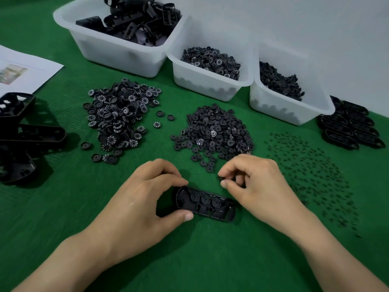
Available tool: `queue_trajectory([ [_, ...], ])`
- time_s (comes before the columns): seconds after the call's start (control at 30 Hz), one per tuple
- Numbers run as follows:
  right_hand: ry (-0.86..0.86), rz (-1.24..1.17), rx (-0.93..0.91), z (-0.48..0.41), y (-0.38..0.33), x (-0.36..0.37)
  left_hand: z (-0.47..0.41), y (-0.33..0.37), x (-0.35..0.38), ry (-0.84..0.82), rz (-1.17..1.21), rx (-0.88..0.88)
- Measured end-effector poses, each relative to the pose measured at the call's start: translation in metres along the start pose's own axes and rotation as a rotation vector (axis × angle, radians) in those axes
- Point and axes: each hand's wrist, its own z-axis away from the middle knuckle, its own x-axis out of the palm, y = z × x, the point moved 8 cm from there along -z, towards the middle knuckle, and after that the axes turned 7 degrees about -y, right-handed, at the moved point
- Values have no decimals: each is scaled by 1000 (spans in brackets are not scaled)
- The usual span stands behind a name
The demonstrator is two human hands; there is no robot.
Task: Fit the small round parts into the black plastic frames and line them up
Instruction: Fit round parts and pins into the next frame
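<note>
Oval black frame (210, 209) lay on the green bench (189, 260), low centre, long axis running 10 to 4 o'clock. Left hand (143, 199): grip clamped on the frame's 9 o'clock end, thumb on the near edge, forefinger on the far edge. Right hand (254, 184) hovered just off the frame's 1 o'clock corner, fingers curled, thumb and forefinger tips close. A dark speck sat at the tips but was too small to read, so couldn't tell whether that grip held a part or nothing. Three seated discs (205, 199) looked lined up in the frame's far half. The near half showed slots, contents unclear.

Supply:
- plain disc pile (212, 131) at 12 o'clock of the frame, strays just beside the right fingertips
- numbered wheel pile (122, 114) at 11
- pin scatter (311, 171) at 2 to 3
- stacked frames (351, 127) far off at 2
- loose frames (25, 133) at 9

Judged step: loading the next small part into the frame.

Doing it well looked to need:
- a firm left clamp so the frame wouldn't skate on the cloth, fingers clear of open pockets
- the part brought flat, same face up as its neighbours, centred over its pocket
- a straight press down till level with the row

A tilted entry would likely jam or pop a neighbour out. Worth checking the row sat even before the next pick.
</note>
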Motion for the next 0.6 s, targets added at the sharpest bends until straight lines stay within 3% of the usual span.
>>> queue_trajectory([
  [0.33, 42, 52, -52, 1, -4, -1, 0, 0, 1, -14, 7, 3],
  [0.5, -38, 39, -318, 11, -39, 8, -1, 0, 1, -17, 4, 4],
  [0.6, -17, 109, -386, 13, -50, 14, -1, 0, 1, -13, 2, 9],
])
